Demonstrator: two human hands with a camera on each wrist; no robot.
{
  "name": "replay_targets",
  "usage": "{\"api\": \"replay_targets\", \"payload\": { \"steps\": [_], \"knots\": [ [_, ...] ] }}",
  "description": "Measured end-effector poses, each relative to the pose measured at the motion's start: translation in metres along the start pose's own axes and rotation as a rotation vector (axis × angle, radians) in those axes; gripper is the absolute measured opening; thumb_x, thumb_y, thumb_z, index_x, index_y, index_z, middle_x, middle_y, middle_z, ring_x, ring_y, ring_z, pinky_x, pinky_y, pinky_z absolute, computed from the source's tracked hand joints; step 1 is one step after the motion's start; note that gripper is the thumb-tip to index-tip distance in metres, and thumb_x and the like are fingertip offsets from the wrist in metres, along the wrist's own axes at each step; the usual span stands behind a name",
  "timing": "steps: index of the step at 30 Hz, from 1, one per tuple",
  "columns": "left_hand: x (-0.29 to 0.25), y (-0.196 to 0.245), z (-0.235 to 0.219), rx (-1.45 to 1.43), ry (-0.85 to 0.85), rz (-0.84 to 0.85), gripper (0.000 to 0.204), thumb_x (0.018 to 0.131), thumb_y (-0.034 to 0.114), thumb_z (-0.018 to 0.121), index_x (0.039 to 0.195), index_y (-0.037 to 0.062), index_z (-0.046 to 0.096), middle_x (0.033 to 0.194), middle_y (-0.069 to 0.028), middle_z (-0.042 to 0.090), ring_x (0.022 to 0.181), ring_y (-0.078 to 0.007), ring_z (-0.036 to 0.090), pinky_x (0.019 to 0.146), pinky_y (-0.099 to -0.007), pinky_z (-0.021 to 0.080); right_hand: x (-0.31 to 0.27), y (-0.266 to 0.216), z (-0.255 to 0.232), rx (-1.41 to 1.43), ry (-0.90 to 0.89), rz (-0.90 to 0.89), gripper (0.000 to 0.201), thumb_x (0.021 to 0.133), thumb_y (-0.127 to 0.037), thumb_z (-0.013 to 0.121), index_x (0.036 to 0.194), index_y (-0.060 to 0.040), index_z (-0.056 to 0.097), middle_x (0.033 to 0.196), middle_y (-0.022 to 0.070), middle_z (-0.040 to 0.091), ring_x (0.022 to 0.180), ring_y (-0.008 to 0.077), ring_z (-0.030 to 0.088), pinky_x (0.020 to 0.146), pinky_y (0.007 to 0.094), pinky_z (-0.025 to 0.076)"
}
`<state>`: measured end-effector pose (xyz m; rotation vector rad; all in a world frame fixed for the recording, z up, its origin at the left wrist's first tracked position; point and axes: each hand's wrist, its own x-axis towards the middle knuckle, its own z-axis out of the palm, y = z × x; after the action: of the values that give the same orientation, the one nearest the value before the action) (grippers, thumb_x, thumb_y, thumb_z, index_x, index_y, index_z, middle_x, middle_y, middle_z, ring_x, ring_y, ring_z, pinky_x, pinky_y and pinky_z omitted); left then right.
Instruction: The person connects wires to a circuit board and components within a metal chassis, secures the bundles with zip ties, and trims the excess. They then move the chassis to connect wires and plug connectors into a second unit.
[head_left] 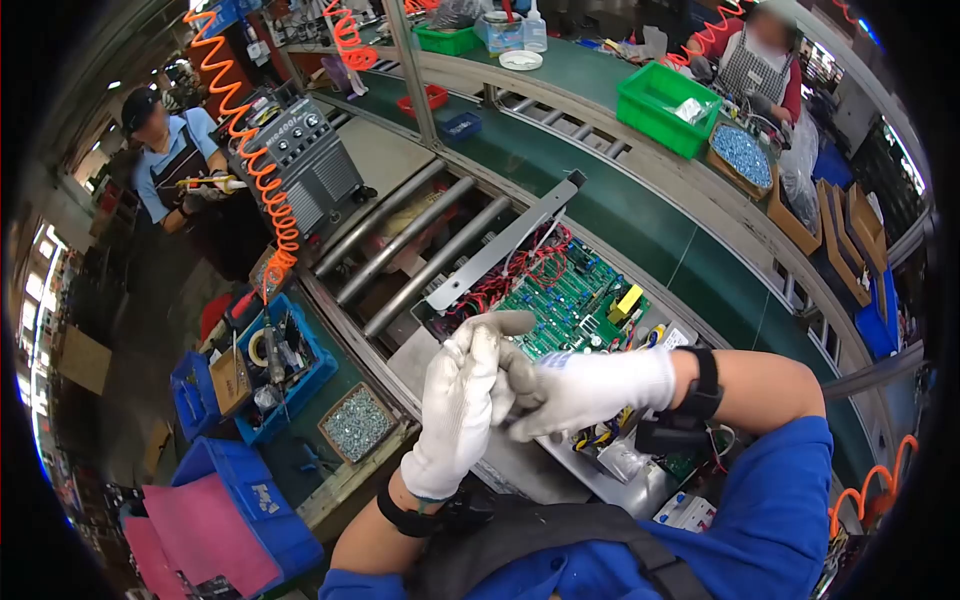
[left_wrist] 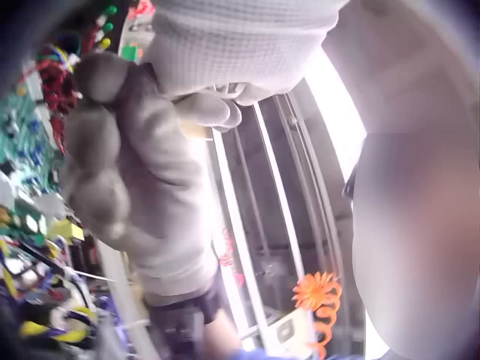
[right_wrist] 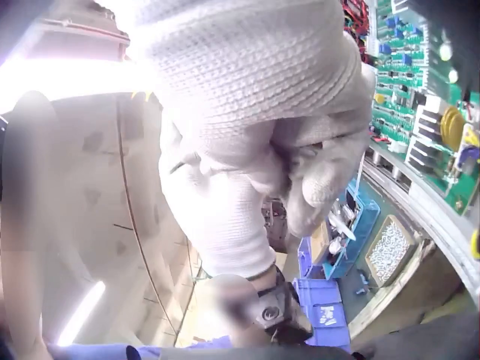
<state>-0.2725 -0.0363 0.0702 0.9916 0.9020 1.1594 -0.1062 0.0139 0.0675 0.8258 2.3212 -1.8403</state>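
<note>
Both hands wear white knitted gloves and meet in front of the body, at the near edge of an open electronics unit. My left hand (head_left: 455, 410) is raised with its fingers bent towards the right hand. My right hand (head_left: 590, 385) reaches across, its fingers against the left hand's palm side. In the left wrist view the right hand (left_wrist: 154, 176) shows bent fingers close to the left hand. The right wrist view shows the left hand (right_wrist: 225, 202) overlapped by the right. I cannot tell whether anything small lies between them. Beyond them is a green circuit board (head_left: 560, 300) with red wires.
A grey metal bar (head_left: 505, 245) slants over the unit. Steel rollers (head_left: 405, 240) lie to its left. A box of small screws (head_left: 357, 423) and a blue tool bin (head_left: 285, 370) stand at left. An orange coiled hose (head_left: 265, 170) hangs there. Two people work farther off.
</note>
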Motion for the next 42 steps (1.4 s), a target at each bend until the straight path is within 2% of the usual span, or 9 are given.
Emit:
{"api": "replay_targets", "payload": {
  "steps": [7,15,19,21,23,32,35,38,42],
  "knots": [
    [0.008,-0.037,-0.016,0.319,-0.148,0.024,0.050,0.101,0.048,0.043,0.108,0.0003,0.055,0.072,-0.0008,0.055,0.059,-0.0060,0.050,0.053,-0.0208,0.039,-0.022,-0.018,-0.020,-0.408,0.717,-0.538,0.037,0.083,-0.021,0.067,0.114,-0.0014,0.062,0.099,0.0160,0.062,0.093,0.0279,0.064,0.078,0.0342,0.050],
    [0.005,-0.042,-0.012,1.069,-0.196,0.004,0.016,0.096,0.010,0.051,0.103,0.0033,0.063,0.083,-0.0044,0.064,0.078,-0.0131,0.061,0.071,-0.0298,0.049,-0.061,0.021,-0.039,-0.145,0.451,-0.196,0.017,0.085,-0.012,0.064,0.098,-0.0017,0.068,0.088,0.0106,0.067,0.082,0.0201,0.064,0.077,0.0322,0.050],
    [0.027,-0.037,-0.007,0.309,0.221,0.131,0.023,0.094,0.009,0.053,0.112,-0.0037,0.062,0.096,-0.0105,0.069,0.090,-0.0153,0.064,0.084,-0.0270,0.049,-0.084,0.035,-0.064,0.085,0.533,0.113,0.017,0.085,-0.012,0.062,0.094,0.0011,0.067,0.079,0.0076,0.066,0.076,0.0146,0.061,0.070,0.0293,0.050],
    [0.034,-0.037,0.013,0.592,-0.031,0.210,0.026,0.094,0.009,0.054,0.114,-0.0052,0.061,0.097,-0.0099,0.069,0.093,-0.0144,0.063,0.087,-0.0264,0.049,-0.072,0.037,-0.059,-0.084,0.516,-0.074,0.015,0.088,-0.009,0.065,0.098,0.0024,0.068,0.084,0.0053,0.066,0.079,0.0110,0.061,0.072,0.0268,0.050],
    [0.040,-0.036,0.020,0.498,-0.262,-0.275,0.026,0.092,0.007,0.057,0.114,-0.0061,0.062,0.093,-0.0071,0.068,0.085,-0.0103,0.061,0.076,-0.0238,0.048,-0.062,0.037,-0.053,-0.051,0.528,-0.181,0.015,0.087,-0.008,0.064,0.098,0.0013,0.068,0.087,0.0085,0.066,0.081,0.0124,0.061,0.073,0.0281,0.049],
    [0.070,-0.065,-0.015,0.555,0.004,-0.281,0.023,0.091,0.013,0.061,0.106,-0.0049,0.067,0.084,-0.0033,0.066,0.075,-0.0062,0.056,0.068,-0.0215,0.045,-0.010,0.080,-0.100,-0.439,0.756,0.259,0.061,0.078,-0.049,0.067,0.117,-0.0030,0.062,0.085,0.0175,0.069,0.092,0.0310,0.067,0.081,0.0393,0.051],
    [0.073,-0.068,-0.015,0.707,-0.029,-0.217,0.022,0.091,0.016,0.061,0.102,-0.0016,0.068,0.084,-0.0065,0.068,0.072,-0.0128,0.061,0.068,-0.0262,0.048,0.005,0.082,-0.099,-0.554,0.747,0.218,0.051,0.077,-0.044,0.068,0.112,-0.0057,0.066,0.091,0.0178,0.070,0.093,0.0339,0.067,0.082,0.0405,0.052],
    [0.079,-0.070,-0.010,1.184,-0.154,0.260,0.019,0.087,0.014,0.063,0.100,0.0024,0.070,0.081,-0.0161,0.066,0.070,-0.0254,0.064,0.069,-0.0306,0.049,0.019,0.099,-0.115,-0.565,0.706,0.229,0.024,0.076,-0.025,0.069,0.094,-0.0102,0.073,0.087,0.0133,0.070,0.087,0.0303,0.068,0.077,0.0394,0.053],
    [0.097,-0.070,0.008,1.255,-0.175,0.151,0.022,0.089,0.016,0.058,0.105,0.0023,0.068,0.076,-0.0209,0.062,0.068,-0.0308,0.064,0.065,-0.0359,0.049,0.035,0.106,-0.126,-0.870,0.872,0.042,0.018,0.080,-0.021,0.065,0.092,-0.0106,0.072,0.084,0.0115,0.070,0.084,0.0298,0.068,0.072,0.0408,0.053]
  ]
}}
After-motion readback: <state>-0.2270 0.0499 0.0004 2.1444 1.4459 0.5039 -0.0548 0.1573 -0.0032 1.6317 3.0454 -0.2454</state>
